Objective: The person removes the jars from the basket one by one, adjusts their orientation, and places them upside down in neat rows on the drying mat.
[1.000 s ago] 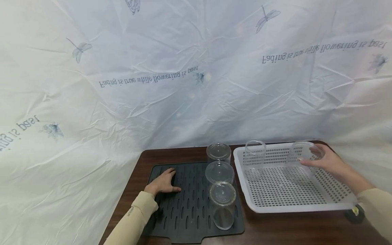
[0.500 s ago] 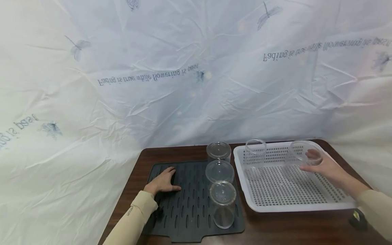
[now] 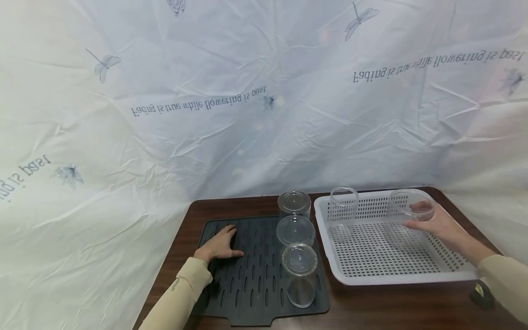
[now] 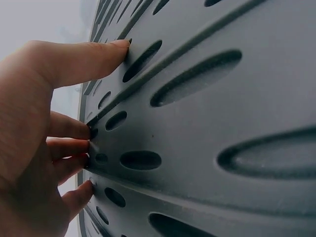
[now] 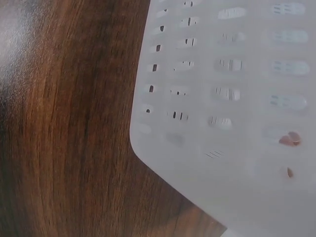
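Observation:
My right hand (image 3: 439, 227) grips a wide clear jar (image 3: 398, 215) at the right side of the white perforated basket (image 3: 336, 270). The thumb lies on its near side, and the fingers show blurred through the clear wall. In the right wrist view the basket's outer wall (image 5: 197, 148) hides nearly all of the hand; only bits of finger show through its holes. My left hand (image 3: 218, 245) rests with spread fingers on the dark grey slotted drying mat (image 3: 251, 284), its fingertips touching the surface in the left wrist view.
Three clear containers stand in a row along the mat's right side: a far one (image 3: 294, 204), a middle one (image 3: 295, 230) and a tall near one (image 3: 300, 279). Another narrow clear container (image 3: 343, 211) stands in the basket's left end. Behind the brown table (image 3: 371, 307) hangs a pale printed sheet (image 3: 247, 137).
My right hand has moved slightly lower against the wide jar, and its fingers now show lower through the wall. The left hand stays in place on the mat.

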The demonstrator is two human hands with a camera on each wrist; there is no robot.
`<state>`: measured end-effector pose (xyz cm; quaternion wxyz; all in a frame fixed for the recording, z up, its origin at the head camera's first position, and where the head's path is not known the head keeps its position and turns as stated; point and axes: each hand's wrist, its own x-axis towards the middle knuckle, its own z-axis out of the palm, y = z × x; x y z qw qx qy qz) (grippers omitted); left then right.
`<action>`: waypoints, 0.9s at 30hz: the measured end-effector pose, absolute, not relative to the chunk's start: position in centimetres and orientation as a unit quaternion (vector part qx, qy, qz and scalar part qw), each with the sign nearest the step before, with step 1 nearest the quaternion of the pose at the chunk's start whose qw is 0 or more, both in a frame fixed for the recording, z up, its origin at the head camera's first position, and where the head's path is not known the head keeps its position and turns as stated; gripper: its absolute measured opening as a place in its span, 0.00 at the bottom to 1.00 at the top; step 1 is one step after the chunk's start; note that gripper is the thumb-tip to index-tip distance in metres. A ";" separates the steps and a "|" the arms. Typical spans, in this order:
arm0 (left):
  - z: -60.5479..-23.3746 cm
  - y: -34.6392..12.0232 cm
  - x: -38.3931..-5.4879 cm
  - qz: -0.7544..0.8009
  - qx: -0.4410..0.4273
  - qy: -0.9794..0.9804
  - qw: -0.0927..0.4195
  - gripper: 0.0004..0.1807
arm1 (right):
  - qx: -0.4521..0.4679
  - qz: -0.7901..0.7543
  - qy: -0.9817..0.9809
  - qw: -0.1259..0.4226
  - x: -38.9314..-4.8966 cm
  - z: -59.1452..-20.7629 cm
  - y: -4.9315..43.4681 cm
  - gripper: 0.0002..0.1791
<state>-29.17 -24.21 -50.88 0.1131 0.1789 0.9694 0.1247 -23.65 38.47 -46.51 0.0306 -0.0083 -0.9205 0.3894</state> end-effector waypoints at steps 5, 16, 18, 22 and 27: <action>-51.0 -24.3 -29.3 0.123 0.180 0.970 0.111 0.51 | -0.011 0.381 -0.924 0.037 -23.4 -46.2 38.3 0.54; -51.0 -24.4 -29.3 0.126 0.184 0.968 0.111 0.51 | 0.002 0.346 -0.936 0.065 -23.5 -45.1 38.4 0.47; -51.0 -24.4 -29.3 0.127 0.184 0.968 0.110 0.50 | 0.012 0.336 -0.939 0.076 -23.6 -44.7 38.4 0.46; -51.0 -24.4 -29.4 0.127 0.181 0.969 0.113 0.50 | 0.029 0.333 -0.939 0.077 -23.9 -44.2 38.2 0.47; -51.1 -24.4 -29.4 0.132 0.179 0.968 0.112 0.50 | 0.041 0.330 -0.940 0.078 -24.0 -43.5 37.9 0.49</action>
